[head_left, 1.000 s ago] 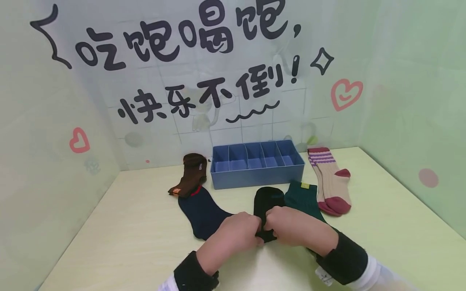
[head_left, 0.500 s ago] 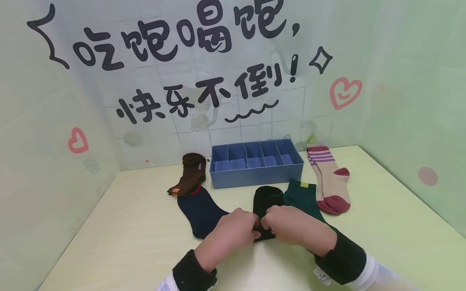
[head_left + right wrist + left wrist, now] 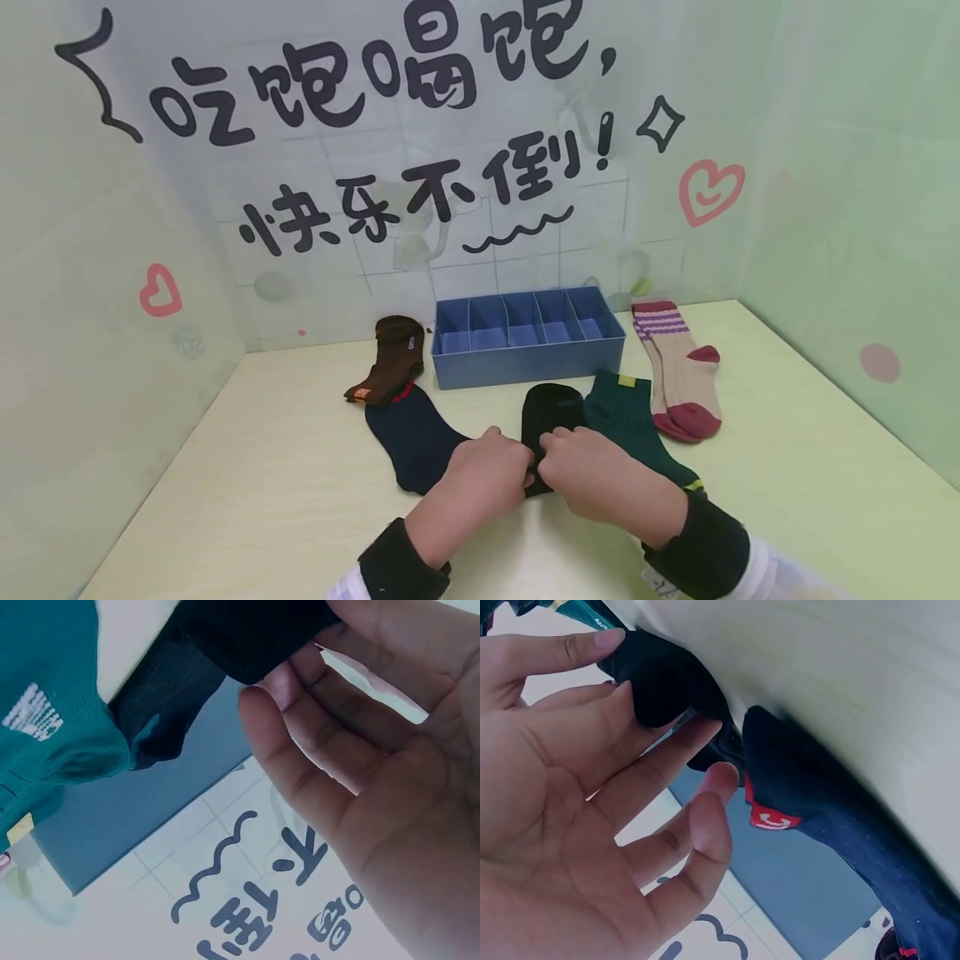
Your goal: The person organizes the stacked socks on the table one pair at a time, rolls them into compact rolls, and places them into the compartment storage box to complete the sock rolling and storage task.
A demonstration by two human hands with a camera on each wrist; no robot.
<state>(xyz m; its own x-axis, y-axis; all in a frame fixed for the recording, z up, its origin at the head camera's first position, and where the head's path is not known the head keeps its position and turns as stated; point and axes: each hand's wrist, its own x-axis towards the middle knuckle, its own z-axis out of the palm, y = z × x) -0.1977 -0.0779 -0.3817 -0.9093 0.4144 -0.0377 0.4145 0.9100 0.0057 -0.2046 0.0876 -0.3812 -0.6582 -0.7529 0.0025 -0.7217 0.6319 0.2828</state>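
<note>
A black sock point(image 3: 551, 404) lies on the table in front of the blue box, its near end between the two hands. At its left side my left hand point(image 3: 487, 471) pinches the fabric; in the left wrist view the thumb and index finger meet the dark cloth point(image 3: 667, 679) while the other fingers curve loosely. From the right, my right hand point(image 3: 603, 479) grips the same end, and the right wrist view has the black fabric point(image 3: 255, 634) between thumb and fingers. A navy sock point(image 3: 412, 442) with red trim lies beside the left hand. Behind the right hand is a dark green sock point(image 3: 622, 412).
The blue box point(image 3: 525, 367) with several compartments stands against the back wall. Left of it lies a brown sock point(image 3: 401, 354), overlapping the navy one. Beige socks point(image 3: 682, 383) with dark red toes and purple stripes lie to its right. Walls enclose the table point(image 3: 247, 500).
My right hand has shifted slightly down and left, exposing more of the green sock's toe end. Both hands stay at the near end of the black sock.
</note>
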